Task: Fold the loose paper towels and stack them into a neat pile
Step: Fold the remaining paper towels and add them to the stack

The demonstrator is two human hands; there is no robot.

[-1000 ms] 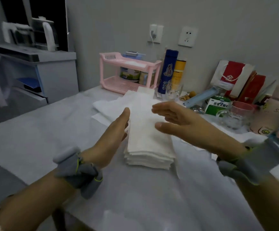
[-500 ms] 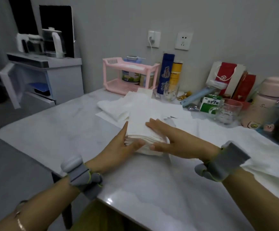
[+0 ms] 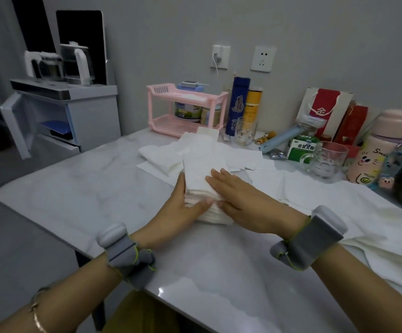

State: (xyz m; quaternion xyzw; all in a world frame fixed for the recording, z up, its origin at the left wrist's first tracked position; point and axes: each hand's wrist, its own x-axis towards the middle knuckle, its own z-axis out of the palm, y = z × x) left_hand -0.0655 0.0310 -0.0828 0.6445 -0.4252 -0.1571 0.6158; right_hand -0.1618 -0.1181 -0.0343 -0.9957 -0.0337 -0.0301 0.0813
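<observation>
Tins (image 3: 188, 112) are sitting on the lower shelf of the pink slatted plastic rack (image 3: 164, 88) at the back of the table (image 3: 75, 195). A clear glass mug (image 3: 324, 159) is standing beside a green carton (image 3: 303, 149); whether it is holding anything I cannot tell. A red-and-white paper bag (image 3: 324, 102) is leaning upright behind them.

I am pressing my right hand (image 3: 240, 198) flat on top of the pile of folded paper towels (image 3: 200, 169), fingers straight and slightly spread. My left hand (image 3: 183, 210) is lying open against the pile's left side, fingers running straight along its edge and the thumb reaching across the near end. The pile is sitting mid-table, white, soft and rectangular, its thin layers showing at the near end.

Loose towels (image 3: 161, 157) are lying rumpled just behind it to the left, and flat sheets (image 3: 334, 203) are spreading out to the right. The tabletop is shining, pale and marble-veined, with a rounded corner. Grey fabric bands (image 3: 123, 248) are wrapping both my wrists.
</observation>
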